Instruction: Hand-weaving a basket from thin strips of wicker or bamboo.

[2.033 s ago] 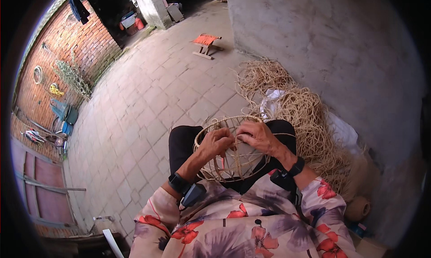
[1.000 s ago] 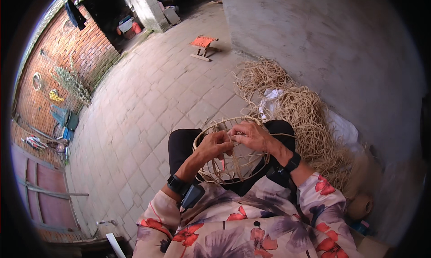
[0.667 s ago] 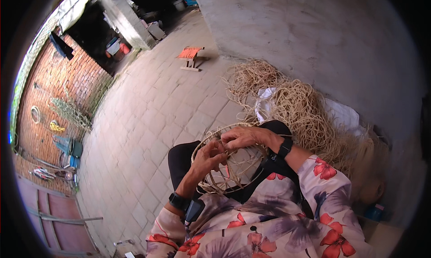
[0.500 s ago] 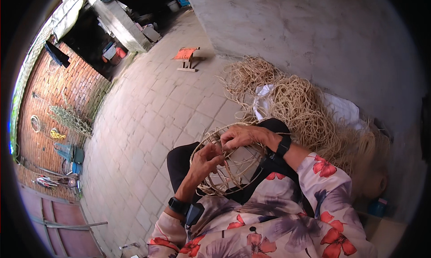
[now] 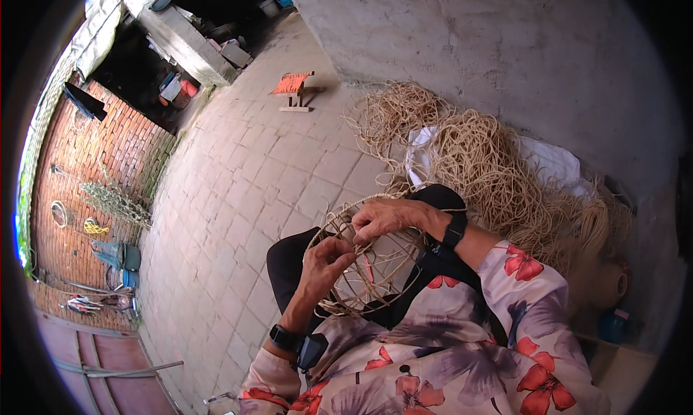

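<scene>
A round, open frame of tan cord point(image 5: 393, 276) rests across my lap, with loose strands crossing its middle. My left hand point(image 5: 326, 262) is at its left side, thumb and fingers pinched together on a strand. Just beside it, my right hand point(image 5: 377, 220) reaches over the far rim with fingers curled down, also pinching cord. The fingertips of both hands almost meet. A small reddish strip point(image 5: 369, 268) shows among the strands below them. Exactly how the cord runs between my fingers is too fine to make out.
A big tangled heap of tan cord point(image 5: 480, 162) lies to the right by the grey wall point(image 5: 462, 46), partly over white sheeting point(image 5: 552, 162). A low stool with an orange seat point(image 5: 292, 83) stands ahead on the paving point(image 5: 238, 176). A blue container point(image 5: 613, 325) sits at lower right.
My left hand has turned slightly and its fingers have closed more tightly near the right hand's fingertips. The reddish strip has come into sight. The view has shifted a little.
</scene>
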{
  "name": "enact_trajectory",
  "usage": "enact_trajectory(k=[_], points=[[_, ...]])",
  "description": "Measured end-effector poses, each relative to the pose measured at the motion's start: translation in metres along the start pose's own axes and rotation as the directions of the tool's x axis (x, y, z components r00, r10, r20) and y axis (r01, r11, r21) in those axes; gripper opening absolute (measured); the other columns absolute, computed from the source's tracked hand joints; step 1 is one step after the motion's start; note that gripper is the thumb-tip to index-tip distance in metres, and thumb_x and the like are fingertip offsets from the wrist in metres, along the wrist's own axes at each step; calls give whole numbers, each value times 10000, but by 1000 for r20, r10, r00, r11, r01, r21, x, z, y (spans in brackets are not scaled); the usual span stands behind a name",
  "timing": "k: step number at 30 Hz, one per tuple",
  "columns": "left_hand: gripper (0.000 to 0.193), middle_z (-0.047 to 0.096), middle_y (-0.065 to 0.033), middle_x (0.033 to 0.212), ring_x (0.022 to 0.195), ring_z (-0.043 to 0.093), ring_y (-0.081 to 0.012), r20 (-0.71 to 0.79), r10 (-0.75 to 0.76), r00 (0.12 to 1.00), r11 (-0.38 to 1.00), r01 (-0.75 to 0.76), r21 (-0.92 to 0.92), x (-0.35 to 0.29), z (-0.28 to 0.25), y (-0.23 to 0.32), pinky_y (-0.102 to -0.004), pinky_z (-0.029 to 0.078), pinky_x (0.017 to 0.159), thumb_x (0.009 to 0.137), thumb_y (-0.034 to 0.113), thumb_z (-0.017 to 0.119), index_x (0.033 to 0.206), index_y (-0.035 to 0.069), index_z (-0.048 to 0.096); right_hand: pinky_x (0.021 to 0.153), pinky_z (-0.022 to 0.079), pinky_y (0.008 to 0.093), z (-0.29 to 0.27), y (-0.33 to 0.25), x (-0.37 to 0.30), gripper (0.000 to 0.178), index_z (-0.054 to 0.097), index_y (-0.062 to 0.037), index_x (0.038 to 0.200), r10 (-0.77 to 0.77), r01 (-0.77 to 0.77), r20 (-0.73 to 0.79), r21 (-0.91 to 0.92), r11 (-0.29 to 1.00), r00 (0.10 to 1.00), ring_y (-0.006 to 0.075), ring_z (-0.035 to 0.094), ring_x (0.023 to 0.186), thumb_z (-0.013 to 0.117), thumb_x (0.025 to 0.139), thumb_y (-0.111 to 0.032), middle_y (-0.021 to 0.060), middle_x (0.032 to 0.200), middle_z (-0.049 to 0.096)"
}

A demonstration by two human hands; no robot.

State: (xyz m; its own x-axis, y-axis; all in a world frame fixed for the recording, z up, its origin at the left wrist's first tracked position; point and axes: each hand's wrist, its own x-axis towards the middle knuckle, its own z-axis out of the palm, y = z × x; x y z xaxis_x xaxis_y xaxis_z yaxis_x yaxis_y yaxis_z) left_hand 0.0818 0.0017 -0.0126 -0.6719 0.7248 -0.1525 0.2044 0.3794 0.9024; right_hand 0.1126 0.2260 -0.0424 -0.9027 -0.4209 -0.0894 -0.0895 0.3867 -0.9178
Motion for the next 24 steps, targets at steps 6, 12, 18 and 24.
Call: enact_trajectory(k=[6,12,18,24], points=[[133,613,-15,716,673,547,-75,30,-75,997,997,75,16,1,-1,7,-232,449,636,783,102,661,823,-20,625,542,378,315,0,0,-2,326,595,-11,734,-5,6,-22,51,999,1000,115,468,594,652,783,-328,22,587,494],[151,631,-31,738,690,569,-80,93,-108,990,993,113,-43,6,-3,9,-224,457,644,779,121,660,822,-19,625,536,372,313,0,2,0,323,593,-14,728,8,-7,-20,35,999,1000,111,457,583,650,785,-326,15,580,478],[119,626,-30,705,666,570,-82,79,-84,993,995,88,-51,8,1,10,-240,472,640,767,104,644,773,-12,618,536,374,305,0,4,1,317,590,0,731,-6,6,-2,0,1000,1000,107,452,581,632,791,-309,21,575,476],[110,627,-33,700,666,572,-80,94,-110,990,990,117,-78,7,-2,14,-235,473,642,762,96,640,755,-10,613,531,376,313,-5,-2,-4,295,594,2,716,-21,22,-16,63,998,1000,113,464,576,626,772,-285,27,572,484]])
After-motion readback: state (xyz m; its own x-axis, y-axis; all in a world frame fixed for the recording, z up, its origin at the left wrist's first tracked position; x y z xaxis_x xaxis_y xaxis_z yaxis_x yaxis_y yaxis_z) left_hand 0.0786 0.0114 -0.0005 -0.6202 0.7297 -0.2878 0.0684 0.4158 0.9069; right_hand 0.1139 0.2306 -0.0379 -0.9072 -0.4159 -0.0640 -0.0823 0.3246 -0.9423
